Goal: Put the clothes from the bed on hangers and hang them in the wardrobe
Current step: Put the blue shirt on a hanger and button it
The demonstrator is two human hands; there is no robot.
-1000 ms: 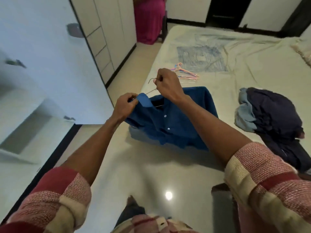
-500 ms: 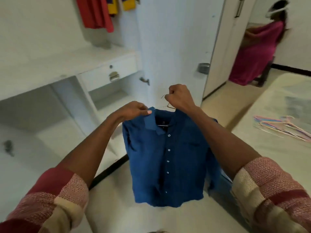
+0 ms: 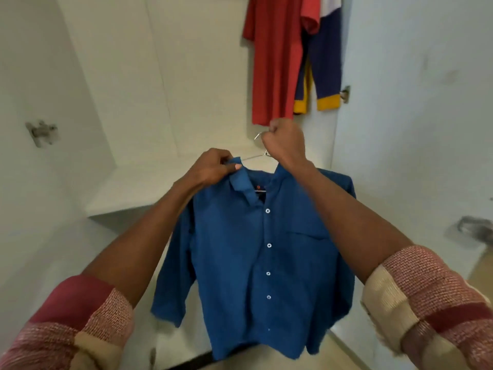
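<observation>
Right grip (image 3: 285, 142): closed around thin metal wire hanger (image 3: 253, 157).
Left grip (image 3: 210, 169): pinches collar of buttoned blue cotton shirt (image 3: 266, 249).

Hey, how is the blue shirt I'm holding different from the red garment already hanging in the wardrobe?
The blue shirt is held up by both hands in front of the wardrobe; the red garment already hangs inside, untouched. The blue shirt shows a collar, a row of white buttons and a chest pocket; the red garment shows a plain front, its top cut off by the frame. The blue shirt sits lower and nearer, the red garment higher and further back. Both hang full length.
</observation>
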